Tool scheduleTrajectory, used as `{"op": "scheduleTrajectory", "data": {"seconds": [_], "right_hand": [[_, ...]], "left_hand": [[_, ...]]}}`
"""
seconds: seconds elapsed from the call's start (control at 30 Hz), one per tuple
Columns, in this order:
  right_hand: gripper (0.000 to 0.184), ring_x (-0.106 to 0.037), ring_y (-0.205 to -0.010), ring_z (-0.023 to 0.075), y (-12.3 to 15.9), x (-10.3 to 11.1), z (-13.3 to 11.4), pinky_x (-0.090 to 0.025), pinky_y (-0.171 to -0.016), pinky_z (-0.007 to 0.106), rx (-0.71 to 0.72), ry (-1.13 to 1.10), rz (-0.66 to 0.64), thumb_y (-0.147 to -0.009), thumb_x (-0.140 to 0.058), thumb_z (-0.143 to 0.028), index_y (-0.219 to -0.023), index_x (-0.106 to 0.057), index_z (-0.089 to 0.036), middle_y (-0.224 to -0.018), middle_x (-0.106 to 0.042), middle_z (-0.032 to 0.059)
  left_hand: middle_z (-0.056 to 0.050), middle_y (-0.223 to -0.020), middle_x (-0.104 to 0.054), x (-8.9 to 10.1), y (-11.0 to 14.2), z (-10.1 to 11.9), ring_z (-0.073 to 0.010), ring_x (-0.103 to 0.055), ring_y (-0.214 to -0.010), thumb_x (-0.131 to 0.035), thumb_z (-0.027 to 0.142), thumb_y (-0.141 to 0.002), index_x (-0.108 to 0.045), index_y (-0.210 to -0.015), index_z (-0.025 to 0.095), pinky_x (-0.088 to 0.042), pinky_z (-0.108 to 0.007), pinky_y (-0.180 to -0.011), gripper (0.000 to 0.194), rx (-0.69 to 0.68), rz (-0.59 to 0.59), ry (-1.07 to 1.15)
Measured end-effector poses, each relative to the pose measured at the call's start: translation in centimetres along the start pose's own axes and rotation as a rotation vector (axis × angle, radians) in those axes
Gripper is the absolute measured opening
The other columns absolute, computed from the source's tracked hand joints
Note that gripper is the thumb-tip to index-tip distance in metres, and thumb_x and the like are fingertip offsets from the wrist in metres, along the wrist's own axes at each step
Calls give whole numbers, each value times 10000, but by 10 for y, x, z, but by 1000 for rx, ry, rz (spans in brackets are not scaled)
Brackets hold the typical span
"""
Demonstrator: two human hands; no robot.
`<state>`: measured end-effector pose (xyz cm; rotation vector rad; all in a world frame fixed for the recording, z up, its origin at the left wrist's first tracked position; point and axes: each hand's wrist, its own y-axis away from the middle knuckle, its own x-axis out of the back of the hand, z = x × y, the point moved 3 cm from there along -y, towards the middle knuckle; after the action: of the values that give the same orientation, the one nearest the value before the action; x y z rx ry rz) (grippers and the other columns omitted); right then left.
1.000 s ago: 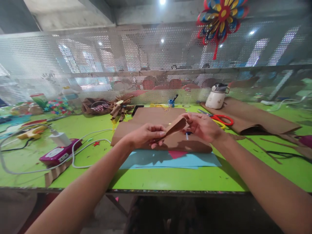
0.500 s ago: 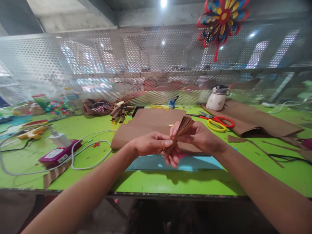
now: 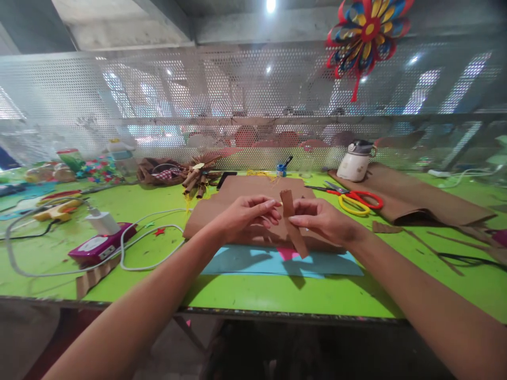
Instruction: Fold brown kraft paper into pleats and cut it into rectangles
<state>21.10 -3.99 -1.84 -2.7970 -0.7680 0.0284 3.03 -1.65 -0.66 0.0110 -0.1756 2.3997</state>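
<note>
Between the thumb and fingers of my right hand (image 3: 322, 219) is a folded brown paper strip (image 3: 293, 227), tilted, with its stacked pleats pressed into a narrow bundle. My left hand (image 3: 253, 215) hovers just left of the strip, fingers loosely curled and a little apart, with nothing visible in it. Below both hands lies a large brown paper sheet (image 3: 245, 190) with a light blue paper (image 3: 233, 261) at its near edge. A pink paper piece (image 3: 287, 254) shows on the blue paper beside the strip's lower end.
Right of the sheet lie red-and-yellow scissors (image 3: 354, 203); behind them stands a white bottle (image 3: 352, 163) near more brown paper (image 3: 420, 195). At left are a purple power strip (image 3: 101, 245) and its looping white cable (image 3: 152, 268). Rolled paper sticks (image 3: 194, 184) lie at the back.
My left hand has let go of the pleated paper and drawn slightly away from it. In my right hand, the paper has turned so its flat side shows and its lower end points down-right.
</note>
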Motion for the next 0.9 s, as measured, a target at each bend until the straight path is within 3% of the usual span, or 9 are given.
{"op": "scheduleTrajectory", "data": {"seconds": [0.17,0.3,0.53,0.7,0.9], "right_hand": [[209,-624,-924,163,-2,-6,4,-464,-872,318,-16,5,-97,-772,-698,-245,-964,-694,-163,-990,-692,53],[243,-635,-808,133,-1,-6,12,-484,-794,285,-34,-158,-146,-785,-696,-268,-1008,-682,-173,-908,-693,39],[199,-648,-745,153,0,-10,23,-512,-732,310,-33,-369,-240,-806,-681,-264,-959,-675,-136,-816,-680,54],[199,-647,-722,145,2,-13,22,-517,-731,306,-43,-375,-212,-826,-661,-276,-970,-677,-141,-797,-673,46],[214,-657,-732,147,3,-19,15,-525,-738,303,-69,-391,-221,-812,-675,-323,-926,-688,-142,-802,-683,55]], "left_hand": [[-46,-862,-634,-5,0,0,-109,-560,-735,-667,367,-797,-656,-1019,145,-444,-253,-715,314,-67,-26,-6],[-64,-924,-640,-7,1,1,-130,-568,-809,-668,321,-800,-677,-1023,152,-442,-245,-722,280,-92,-78,-5],[-78,-844,-683,-20,1,-5,-183,-639,-790,-675,305,-803,-654,-1082,156,-483,-376,-826,317,-101,-227,124],[-64,-796,-678,-23,4,-8,-169,-645,-738,-678,298,-804,-647,-1013,156,-498,-376,-781,254,-1,-254,268],[-41,-700,-652,-24,2,-6,-154,-618,-637,-709,320,-770,-634,-868,137,-495,-340,-678,221,-59,-203,279]]}}
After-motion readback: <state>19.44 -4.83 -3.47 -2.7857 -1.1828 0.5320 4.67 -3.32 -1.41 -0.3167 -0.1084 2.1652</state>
